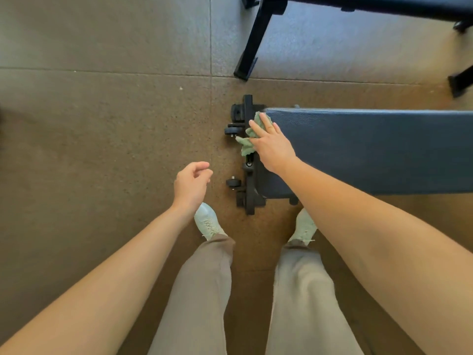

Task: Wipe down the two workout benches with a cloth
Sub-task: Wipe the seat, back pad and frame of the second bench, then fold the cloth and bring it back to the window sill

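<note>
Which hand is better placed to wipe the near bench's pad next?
Right. The right hand presses the green cloth flat on the end of the bench pad. The left hand hangs loosely curled over the floor, holding nothing.

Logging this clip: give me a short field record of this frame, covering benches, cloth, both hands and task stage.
near bench: dark blue pad, black frame, two small wheels at this end
far bench: only part of the pad and black legs in view at the top; no hand on it
cloth: green, crumpled, on the near bench's end, hanging past the pad edge
right hand: fingers straight, pressing the cloth onto the pad
left hand: loosely curled, holds nothing, above the floor
stage: wiping the near bench's end
</note>
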